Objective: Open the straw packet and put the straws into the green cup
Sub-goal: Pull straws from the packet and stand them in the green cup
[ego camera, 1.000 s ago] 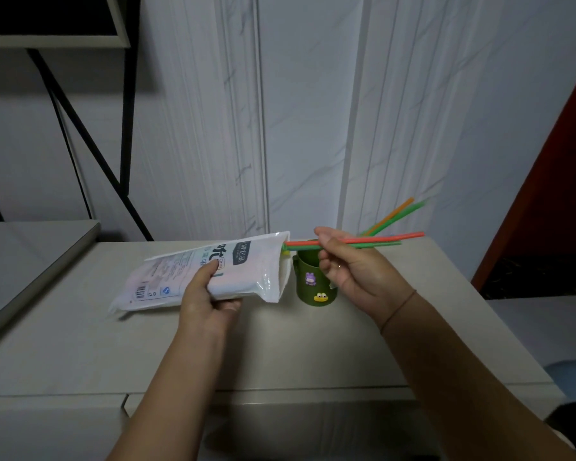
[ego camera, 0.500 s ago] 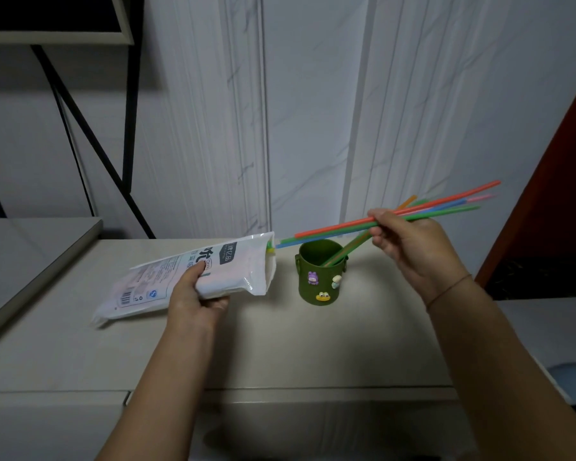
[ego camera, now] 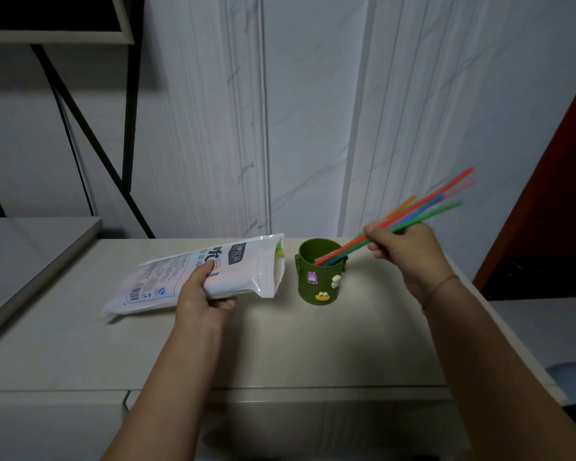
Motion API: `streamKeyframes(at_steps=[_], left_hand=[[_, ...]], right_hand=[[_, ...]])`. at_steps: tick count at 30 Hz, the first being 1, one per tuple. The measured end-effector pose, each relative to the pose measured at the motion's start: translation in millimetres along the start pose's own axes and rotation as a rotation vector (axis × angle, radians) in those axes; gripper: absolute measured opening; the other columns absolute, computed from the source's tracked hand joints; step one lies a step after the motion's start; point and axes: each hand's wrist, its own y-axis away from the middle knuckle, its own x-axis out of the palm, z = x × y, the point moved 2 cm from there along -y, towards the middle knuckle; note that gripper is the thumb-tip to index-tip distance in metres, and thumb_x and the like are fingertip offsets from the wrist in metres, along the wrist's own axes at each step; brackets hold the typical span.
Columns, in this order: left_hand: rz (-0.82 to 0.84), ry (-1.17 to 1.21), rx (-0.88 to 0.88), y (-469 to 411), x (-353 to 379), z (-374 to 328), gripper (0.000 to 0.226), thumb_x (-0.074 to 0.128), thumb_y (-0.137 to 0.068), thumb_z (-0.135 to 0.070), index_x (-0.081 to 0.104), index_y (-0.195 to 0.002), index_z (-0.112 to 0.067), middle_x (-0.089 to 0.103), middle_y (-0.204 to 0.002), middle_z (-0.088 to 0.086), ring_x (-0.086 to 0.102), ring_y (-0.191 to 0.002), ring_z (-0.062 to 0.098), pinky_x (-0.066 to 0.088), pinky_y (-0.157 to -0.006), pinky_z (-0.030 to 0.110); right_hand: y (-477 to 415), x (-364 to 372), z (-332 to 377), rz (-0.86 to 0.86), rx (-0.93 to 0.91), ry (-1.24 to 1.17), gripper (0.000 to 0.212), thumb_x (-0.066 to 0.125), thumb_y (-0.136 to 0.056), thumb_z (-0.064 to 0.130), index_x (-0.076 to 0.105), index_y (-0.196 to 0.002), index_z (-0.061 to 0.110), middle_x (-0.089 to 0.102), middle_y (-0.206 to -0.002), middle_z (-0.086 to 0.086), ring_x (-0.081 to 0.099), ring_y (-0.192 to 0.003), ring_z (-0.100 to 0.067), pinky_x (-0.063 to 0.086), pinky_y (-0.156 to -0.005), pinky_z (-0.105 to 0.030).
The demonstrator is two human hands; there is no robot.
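Head view, the only one. Your left hand (ego camera: 203, 297) grips the straw packet (ego camera: 180, 277) around its middle, thumb on top over the print, fingers curled under. The packet is white with a barcode near its far-left end. It is tilted: the left end is down on the table (ego camera: 280, 347) and the opened right end is lifted, just beside the green cup (ego camera: 320, 277) but not touching it. A few straw tips (ego camera: 279, 249) show in the packet's open mouth.

Your right hand (ego camera: 403, 251) pinches a bundle of straws (ego camera: 423, 207) partway along its length: red, blue, green and pink. The bundle slants, with the upper ends fanned out up and to the right. The lower ends dip into the cup's mouth; can't tell if they reach the bottom. An orange straw (ego camera: 408, 201) pokes out behind the hand, and can't tell if you hold it or it leans in the cup. There is a thin band (ego camera: 441, 287) on your right wrist.

The cup stands upright on the table between your hands, with small cartoon stickers (ego camera: 322, 296) on its front.

Behind is a white marbled wall (ego camera: 313, 111). A black metal frame (ego camera: 80, 128) stands at the upper left, a lower grey surface (ego camera: 30, 247) at the left and a red-brown panel (ego camera: 572, 194) at the right edge.
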Motion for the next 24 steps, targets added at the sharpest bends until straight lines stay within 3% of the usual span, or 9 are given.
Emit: streamKeyframes(at_steps=[6, 10, 17, 21, 24], left_hand=[[0.002, 0.011, 0.001, 2.2, 0.4, 0.8, 0.051, 0.064, -0.081, 0.000, 0.056, -0.130, -0.015, 0.067, -0.122, 0.005, 0.065, -0.109, 0.023, 0.050, -0.097, 0.046], [0.011, 0.016, 0.002, 2.4, 0.2, -0.1, 0.051, 0.064, -0.082, 0.000, 0.056, -0.129, -0.015, 0.067, -0.122, 0.005, 0.065, -0.109, 0.023, 0.049, -0.097, 0.046], [0.053, 0.027, -0.015, 5.7, 3.4, 3.4, 0.044, 0.064, -0.081, 0.001, 0.057, -0.122, -0.015, 0.069, -0.114, 0.006, 0.067, -0.104, 0.024, 0.053, -0.087, 0.047], [0.107, 0.020, -0.029, 7.8, 6.8, 6.5, 0.036, 0.063, -0.083, 0.000, 0.058, -0.115, -0.015, 0.070, -0.110, 0.006, 0.067, -0.104, 0.024, 0.057, -0.076, 0.046], [0.119, 0.015, -0.032, 8.3, 7.1, 7.1, 0.031, 0.062, -0.083, 0.000, 0.059, -0.110, -0.014, 0.069, -0.113, 0.006, 0.066, -0.106, 0.024, 0.056, -0.083, 0.044]], right_hand=[[4.2, 16.1, -13.3, 0.102, 0.079, -0.042, 0.022, 0.062, -0.084, -0.003, 0.059, -0.105, -0.006, 0.063, -0.084, -0.013, 0.061, -0.070, -0.015, 0.056, -0.061, -0.015], [2.4, 12.9, -15.9, 0.055, 0.129, -0.168, 0.027, 0.060, -0.083, -0.008, 0.054, -0.110, -0.010, 0.063, -0.092, -0.020, 0.065, -0.078, -0.022, 0.058, -0.061, -0.017], [-1.5, 9.9, -32.9, -0.059, 0.280, -0.472, 0.004, 0.054, -0.090, -0.002, 0.053, -0.091, -0.005, 0.060, -0.088, -0.018, 0.064, -0.078, -0.018, 0.055, -0.081, -0.026], [-3.2, 16.1, -36.2, -0.025, 0.319, -0.576, 0.020, 0.048, -0.091, -0.007, 0.051, -0.110, -0.009, 0.055, -0.106, -0.021, 0.059, -0.100, -0.025, 0.045, -0.098, -0.032], [-2.7, 20.2, -37.4, 0.018, 0.357, -0.523, 0.013, 0.049, -0.091, -0.005, 0.055, -0.101, -0.009, 0.058, -0.100, -0.017, 0.060, -0.092, -0.021, 0.045, -0.099, -0.035]])
